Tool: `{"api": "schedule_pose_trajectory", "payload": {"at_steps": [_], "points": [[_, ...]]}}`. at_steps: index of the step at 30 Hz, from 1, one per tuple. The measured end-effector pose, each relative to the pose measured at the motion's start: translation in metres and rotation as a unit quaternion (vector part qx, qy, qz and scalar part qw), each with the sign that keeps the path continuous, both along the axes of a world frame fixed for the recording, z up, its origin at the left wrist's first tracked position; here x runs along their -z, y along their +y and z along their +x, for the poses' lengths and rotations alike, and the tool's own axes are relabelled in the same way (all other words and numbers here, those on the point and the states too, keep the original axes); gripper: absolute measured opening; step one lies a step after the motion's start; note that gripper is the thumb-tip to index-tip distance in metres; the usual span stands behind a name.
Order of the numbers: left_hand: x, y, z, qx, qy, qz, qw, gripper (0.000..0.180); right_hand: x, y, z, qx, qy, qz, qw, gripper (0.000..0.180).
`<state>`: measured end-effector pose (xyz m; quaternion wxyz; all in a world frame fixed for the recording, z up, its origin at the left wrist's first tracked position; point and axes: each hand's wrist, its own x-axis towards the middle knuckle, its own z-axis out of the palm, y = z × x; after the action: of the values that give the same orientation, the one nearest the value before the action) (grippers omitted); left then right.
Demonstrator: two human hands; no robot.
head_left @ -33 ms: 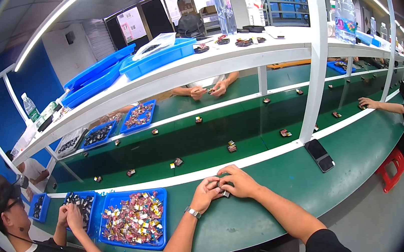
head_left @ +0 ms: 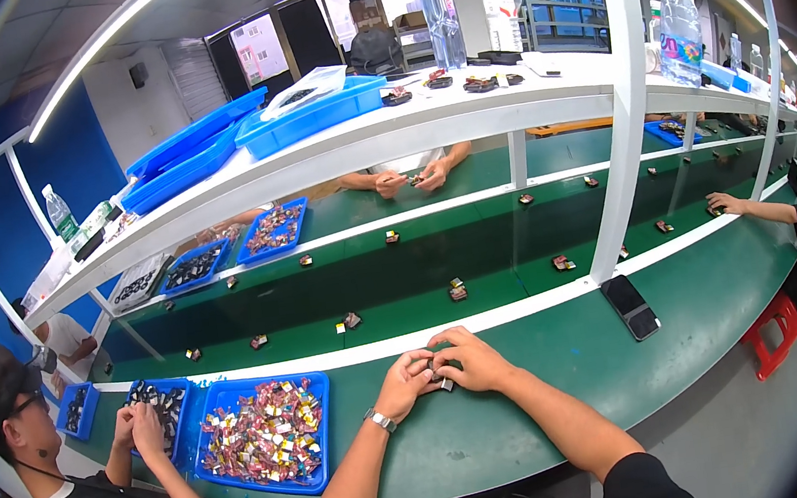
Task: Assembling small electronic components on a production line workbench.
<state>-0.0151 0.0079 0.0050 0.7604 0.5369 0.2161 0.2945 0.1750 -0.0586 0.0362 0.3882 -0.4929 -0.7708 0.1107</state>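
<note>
Your green bench (head_left: 538, 411) curves across view, white shelf (head_left: 384, 131) above it. On shelf: two stacked blue trays (head_left: 183, 156) at left, one blue bin (head_left: 313, 120) holding clear bag, two clear bottles (head_left: 680, 25). Left of your hands: one blue tray (head_left: 321, 428) full of small multicoloured parts. One dark phone (head_left: 630, 306) lies on bench at right. Your left hand (head_left: 401, 385) and right hand (head_left: 472, 359) together, fingertips pinching one small dark part (head_left: 437, 379) just above bench edge, mostly hidden.
</note>
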Motion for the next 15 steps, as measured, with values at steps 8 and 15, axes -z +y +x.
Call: {"api": "schedule_pose_trajectory", "payload": {"at_steps": [8, 15], "points": [[0.001, 0.000, 0.000, 0.009, 0.007, -0.001, 1.000, 0.028, -0.002, -0.006, -0.001, -0.051, 0.047, -0.040, 0.997, 0.008], [0.001, 0.000, 0.000, -0.009, -0.010, -0.011, 1.000, 0.029, 0.005, -0.007, -0.011, 0.027, 0.052, 0.016, 0.998, 0.011]]}}
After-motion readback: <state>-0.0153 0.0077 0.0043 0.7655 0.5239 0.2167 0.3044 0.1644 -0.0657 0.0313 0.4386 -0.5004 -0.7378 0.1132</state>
